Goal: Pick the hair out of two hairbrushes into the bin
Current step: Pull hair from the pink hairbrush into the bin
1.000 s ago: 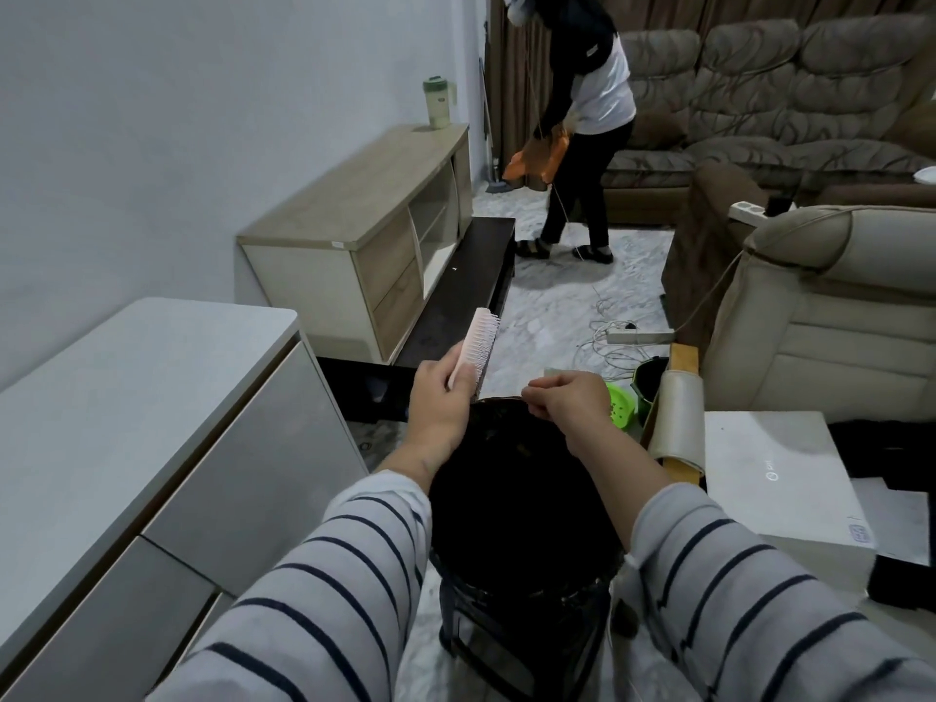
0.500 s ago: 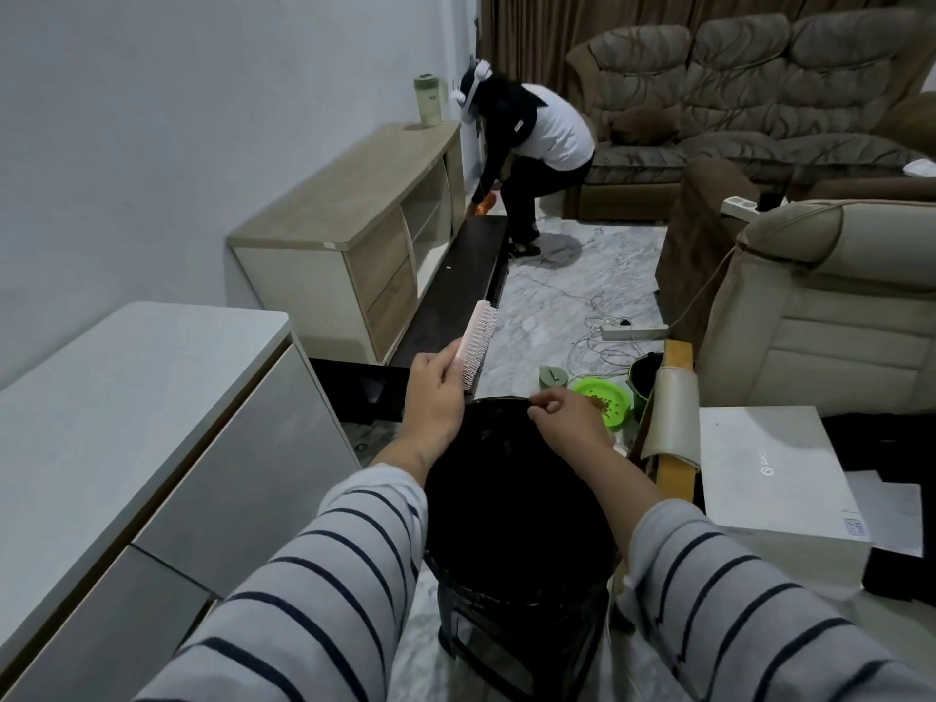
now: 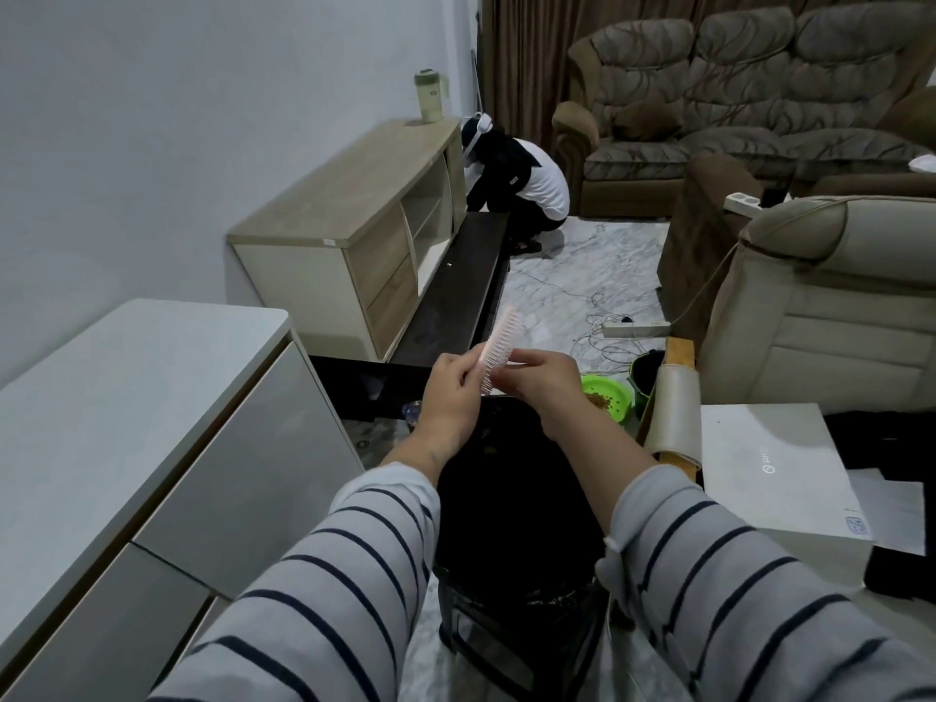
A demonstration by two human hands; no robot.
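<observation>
My left hand (image 3: 451, 392) holds a pale pink hairbrush (image 3: 499, 342) by its handle, tilted up and away, bristles facing right. My right hand (image 3: 539, 380) is at the lower bristles with its fingertips pinched on them; any hair there is too fine to see. Both hands hover over the far rim of a black bin (image 3: 511, 524) lined with a black bag, which stands on the floor between my striped sleeves. Only one hairbrush is in view.
A white cabinet (image 3: 126, 423) runs along my left. A white box (image 3: 775, 473) and a rolled mat (image 3: 673, 412) sit on the right, with a green bowl (image 3: 608, 395) and power strip (image 3: 635, 327) on the marble floor beyond. A person crouches by the wooden TV unit (image 3: 354, 235).
My right hand rose from over the bin to the brush's bristles. The left hand kept hold of the brush. The person in the background moved left and crouched down.
</observation>
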